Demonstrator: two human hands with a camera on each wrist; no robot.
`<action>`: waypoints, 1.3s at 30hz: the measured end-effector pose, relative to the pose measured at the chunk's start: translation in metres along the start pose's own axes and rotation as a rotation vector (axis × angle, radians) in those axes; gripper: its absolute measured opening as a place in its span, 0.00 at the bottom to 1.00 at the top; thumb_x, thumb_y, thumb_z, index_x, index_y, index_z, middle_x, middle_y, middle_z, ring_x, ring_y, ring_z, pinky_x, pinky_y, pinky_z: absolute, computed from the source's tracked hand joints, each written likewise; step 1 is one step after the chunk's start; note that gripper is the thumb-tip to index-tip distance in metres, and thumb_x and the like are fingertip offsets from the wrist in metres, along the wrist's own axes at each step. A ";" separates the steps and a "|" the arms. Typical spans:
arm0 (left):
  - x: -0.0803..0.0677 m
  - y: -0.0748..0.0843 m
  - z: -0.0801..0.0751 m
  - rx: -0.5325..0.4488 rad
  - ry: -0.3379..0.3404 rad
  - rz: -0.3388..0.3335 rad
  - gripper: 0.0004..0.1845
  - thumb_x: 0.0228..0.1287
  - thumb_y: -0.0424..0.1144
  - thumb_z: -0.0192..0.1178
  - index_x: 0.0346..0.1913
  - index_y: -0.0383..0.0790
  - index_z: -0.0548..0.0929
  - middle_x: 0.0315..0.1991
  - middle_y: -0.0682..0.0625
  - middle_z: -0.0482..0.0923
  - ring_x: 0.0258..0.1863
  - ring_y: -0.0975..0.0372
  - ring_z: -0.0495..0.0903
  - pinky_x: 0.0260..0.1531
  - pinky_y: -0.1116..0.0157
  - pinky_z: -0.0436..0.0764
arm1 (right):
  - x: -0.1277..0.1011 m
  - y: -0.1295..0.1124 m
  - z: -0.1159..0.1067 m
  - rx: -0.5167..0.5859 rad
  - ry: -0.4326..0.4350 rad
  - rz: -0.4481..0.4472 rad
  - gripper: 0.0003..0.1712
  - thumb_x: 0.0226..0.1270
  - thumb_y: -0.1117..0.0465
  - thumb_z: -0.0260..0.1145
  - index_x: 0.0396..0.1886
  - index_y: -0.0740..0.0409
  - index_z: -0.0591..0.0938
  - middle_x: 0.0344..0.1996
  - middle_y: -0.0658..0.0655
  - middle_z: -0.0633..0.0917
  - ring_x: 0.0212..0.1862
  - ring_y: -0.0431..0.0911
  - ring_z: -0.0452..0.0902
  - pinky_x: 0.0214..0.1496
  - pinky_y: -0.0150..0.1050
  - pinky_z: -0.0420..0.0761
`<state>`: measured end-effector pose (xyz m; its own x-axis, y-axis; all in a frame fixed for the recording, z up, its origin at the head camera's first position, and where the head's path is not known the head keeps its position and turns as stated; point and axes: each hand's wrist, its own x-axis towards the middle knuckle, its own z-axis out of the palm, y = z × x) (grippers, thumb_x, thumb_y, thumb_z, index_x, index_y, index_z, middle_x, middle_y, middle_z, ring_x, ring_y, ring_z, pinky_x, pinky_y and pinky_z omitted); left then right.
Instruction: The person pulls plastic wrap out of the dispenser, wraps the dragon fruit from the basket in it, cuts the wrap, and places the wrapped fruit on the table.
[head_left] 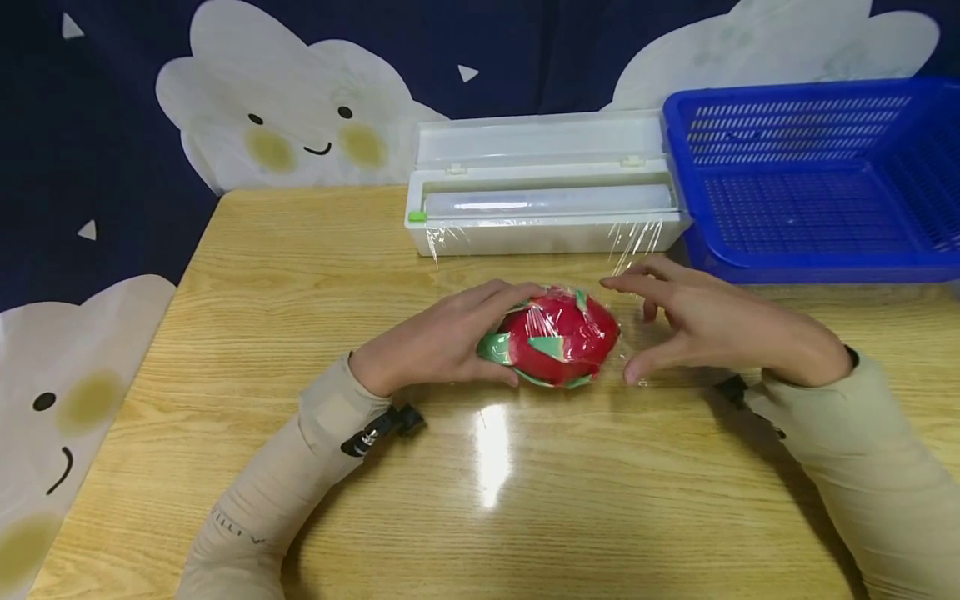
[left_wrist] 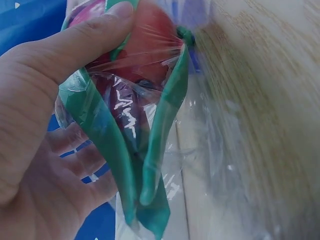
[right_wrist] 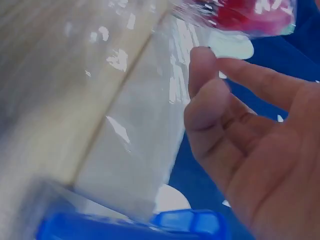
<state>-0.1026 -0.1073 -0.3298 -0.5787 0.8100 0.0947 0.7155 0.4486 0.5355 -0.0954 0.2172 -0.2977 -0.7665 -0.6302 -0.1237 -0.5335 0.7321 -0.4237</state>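
Note:
A red dragon fruit with green scales lies in the middle of the table, covered by clear, shiny cling film. My left hand grips its left end; in the left wrist view the thumb presses on the film over the fruit. To the right of the fruit hovers my right hand, thumb and fingers spread apart and nothing seen held between them. Film hangs down from the front of the white dispenser box towards the fruit. How far it reaches around the underside is hidden.
Behind the fruit stands the white cling film dispenser, lid up, with a film roll inside and a green slider at its left. A blue plastic basket sits at the back right of the wooden table.

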 end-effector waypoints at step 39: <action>-0.001 -0.017 0.000 -0.160 -0.044 -0.123 0.55 0.59 0.55 0.75 0.83 0.55 0.54 0.76 0.51 0.67 0.73 0.60 0.69 0.72 0.57 0.77 | 0.018 -0.023 0.037 -0.112 0.328 -0.294 0.67 0.38 0.45 0.90 0.76 0.62 0.66 0.68 0.63 0.73 0.66 0.59 0.76 0.64 0.59 0.84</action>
<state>-0.1145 -0.1157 -0.3386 -0.6375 0.7704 -0.0142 0.5674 0.4819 0.6677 -0.0838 0.1793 -0.3235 -0.6398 -0.7135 0.2856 -0.7669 0.5689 -0.2968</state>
